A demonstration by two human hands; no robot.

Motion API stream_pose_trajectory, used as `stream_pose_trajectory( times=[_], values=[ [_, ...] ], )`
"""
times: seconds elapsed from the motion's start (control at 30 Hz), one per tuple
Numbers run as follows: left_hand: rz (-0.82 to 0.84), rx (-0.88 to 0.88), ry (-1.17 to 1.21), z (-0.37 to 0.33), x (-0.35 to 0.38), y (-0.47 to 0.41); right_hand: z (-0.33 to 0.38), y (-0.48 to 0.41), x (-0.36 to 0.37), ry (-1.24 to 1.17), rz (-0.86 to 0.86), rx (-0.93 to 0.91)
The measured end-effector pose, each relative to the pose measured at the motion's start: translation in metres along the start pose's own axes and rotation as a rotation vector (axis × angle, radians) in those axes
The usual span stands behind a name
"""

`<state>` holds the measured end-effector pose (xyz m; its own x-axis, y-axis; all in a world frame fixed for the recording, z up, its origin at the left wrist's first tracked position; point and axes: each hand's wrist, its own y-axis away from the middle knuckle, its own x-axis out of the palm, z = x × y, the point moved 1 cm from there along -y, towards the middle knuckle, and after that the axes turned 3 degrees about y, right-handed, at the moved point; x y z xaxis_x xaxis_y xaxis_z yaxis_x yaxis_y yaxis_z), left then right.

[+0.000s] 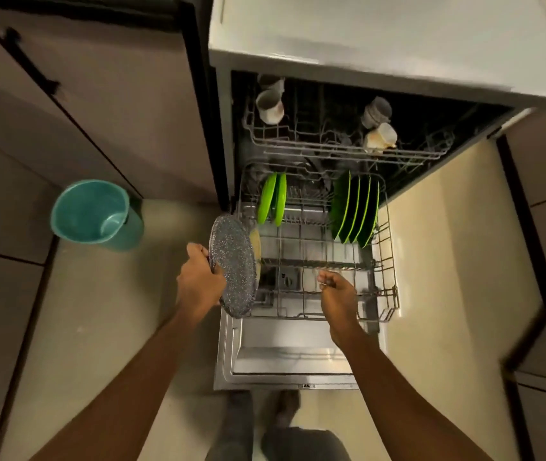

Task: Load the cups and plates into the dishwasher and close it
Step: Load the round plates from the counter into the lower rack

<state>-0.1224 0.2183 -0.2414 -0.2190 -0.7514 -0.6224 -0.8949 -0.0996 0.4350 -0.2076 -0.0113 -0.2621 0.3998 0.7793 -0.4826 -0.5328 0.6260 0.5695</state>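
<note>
My left hand (200, 281) grips a grey speckled plate (234, 266) on edge at the left side of the pulled-out lower rack (388, 261). A yellowish plate (255, 244) shows just behind it. My right hand (338, 291) hovers over the rack's front, fingers loosely curled and holding nothing. Two light green plates (273, 199) stand at the rack's back left, several dark green plates (355, 209) at its back right. The upper rack (348, 149) holds several cups, such as one on the left (270, 106) and one on the right (381, 136). The dishwasher door (285, 361) lies open.
A teal bucket (95, 212) stands on the floor left of the dishwasher. Cabinets flank both sides, and a white countertop (381, 38) runs above. My feet are just in front of the open door.
</note>
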Motion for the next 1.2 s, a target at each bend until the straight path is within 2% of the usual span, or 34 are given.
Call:
stream_pose_trajectory(
  times=[0.23,0.5,0.87,1.2],
  values=[
    [0.050,-0.006,0.089,0.028,0.061,-0.037,-0.057,-0.042,0.023,0.032,0.005,0.069],
    [0.029,0.064,0.024,0.051,0.122,-0.044,-0.109,-0.064,0.031,-0.024,0.050,0.123],
    [0.004,0.148,-0.092,0.052,0.150,-0.042,-0.120,-0.068,0.027,-0.028,0.096,0.117],
    [0.055,0.091,-0.178,0.048,0.170,-0.053,-0.122,-0.075,0.023,-0.017,0.107,0.116]
  ],
)
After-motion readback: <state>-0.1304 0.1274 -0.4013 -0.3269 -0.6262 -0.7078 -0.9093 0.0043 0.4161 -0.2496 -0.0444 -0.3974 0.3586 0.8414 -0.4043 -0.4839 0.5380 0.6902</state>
